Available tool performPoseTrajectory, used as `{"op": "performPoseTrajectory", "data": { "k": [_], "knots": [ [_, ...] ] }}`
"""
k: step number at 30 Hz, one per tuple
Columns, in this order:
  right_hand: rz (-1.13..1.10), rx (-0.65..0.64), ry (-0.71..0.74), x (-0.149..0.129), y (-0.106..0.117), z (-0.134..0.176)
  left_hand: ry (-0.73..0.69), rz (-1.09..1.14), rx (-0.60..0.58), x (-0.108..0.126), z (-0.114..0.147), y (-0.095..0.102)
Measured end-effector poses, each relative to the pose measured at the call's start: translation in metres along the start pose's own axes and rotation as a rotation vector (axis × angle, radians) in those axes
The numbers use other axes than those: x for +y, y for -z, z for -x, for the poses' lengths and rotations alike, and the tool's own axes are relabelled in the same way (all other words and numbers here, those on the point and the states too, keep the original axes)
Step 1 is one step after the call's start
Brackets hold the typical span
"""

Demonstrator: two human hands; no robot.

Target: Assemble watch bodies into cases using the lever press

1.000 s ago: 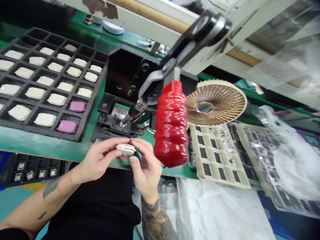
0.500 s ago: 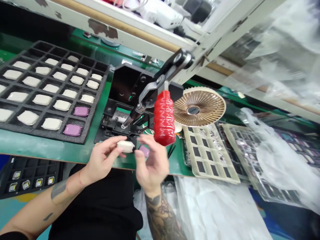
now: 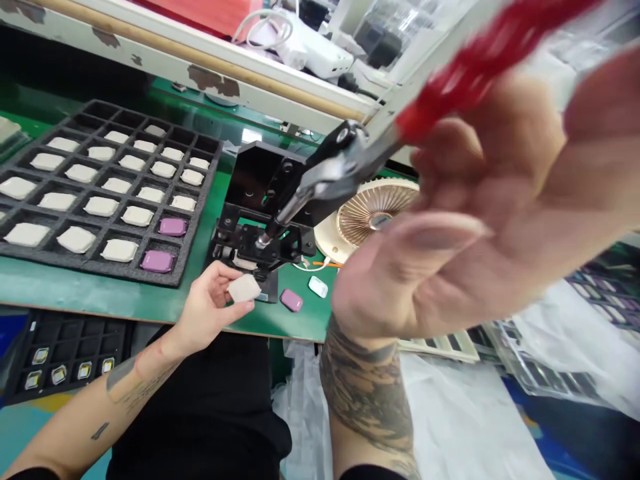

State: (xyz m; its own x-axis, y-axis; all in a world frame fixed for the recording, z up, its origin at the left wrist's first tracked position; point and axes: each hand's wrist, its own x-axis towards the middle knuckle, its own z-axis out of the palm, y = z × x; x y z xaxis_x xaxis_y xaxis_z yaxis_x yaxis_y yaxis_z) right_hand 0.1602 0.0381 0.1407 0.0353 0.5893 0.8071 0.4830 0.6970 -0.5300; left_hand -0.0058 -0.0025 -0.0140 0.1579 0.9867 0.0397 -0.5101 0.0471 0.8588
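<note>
In the head view, the left hand [image 3: 207, 307] is closed on the white case [image 3: 244, 289], pinching it between thumb and fingers just in front of the press [image 3: 255, 175]; half a second ago it was seen more side-on, and now its broad face shows. The right hand [image 3: 465, 280] has gone from beside that case up to the red handle [image 3: 473, 73], which hung down before and now slants up to the right; blur hides whether the fingers are wrapped around it. To the right of the left hand, a purple case [image 3: 291, 300], earlier partly covered by the right hand, lies uncovered on the worktop [image 3: 300, 323], with a small white piece [image 3: 318, 287] just beyond it.
</note>
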Motion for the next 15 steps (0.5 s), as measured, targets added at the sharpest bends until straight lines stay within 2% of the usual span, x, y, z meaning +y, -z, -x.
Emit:
{"op": "performPoseTrajectory", "data": {
  "k": [2,3,4,7,10,13,15],
  "knots": [
    [0.02,0.173,0.084,0.005,0.007,0.029,-0.047,-0.107,-0.005,0.01,0.013,0.01],
    [0.032,0.191,0.113,0.01,0.01,0.048,-0.085,-0.206,-0.005,0.016,0.02,0.017],
    [0.055,0.116,0.104,0.017,0.011,0.067,-0.142,-0.328,-0.003,0.021,0.027,0.025],
    [0.153,-0.31,0.019,0.039,0.003,0.116,-0.346,-0.714,0.009,0.033,0.041,0.043],
    [0.409,-0.614,0.024,0.056,-0.019,0.133,-0.531,-0.954,0.016,0.039,0.04,0.049],
    [0.567,-0.774,-0.021,0.067,-0.041,0.125,-0.63,-1.055,0.021,0.041,0.034,0.044],
    [0.558,-0.772,-0.075,0.069,-0.047,0.12,-0.649,-1.109,0.01,0.045,0.032,0.038]
  ]
}}
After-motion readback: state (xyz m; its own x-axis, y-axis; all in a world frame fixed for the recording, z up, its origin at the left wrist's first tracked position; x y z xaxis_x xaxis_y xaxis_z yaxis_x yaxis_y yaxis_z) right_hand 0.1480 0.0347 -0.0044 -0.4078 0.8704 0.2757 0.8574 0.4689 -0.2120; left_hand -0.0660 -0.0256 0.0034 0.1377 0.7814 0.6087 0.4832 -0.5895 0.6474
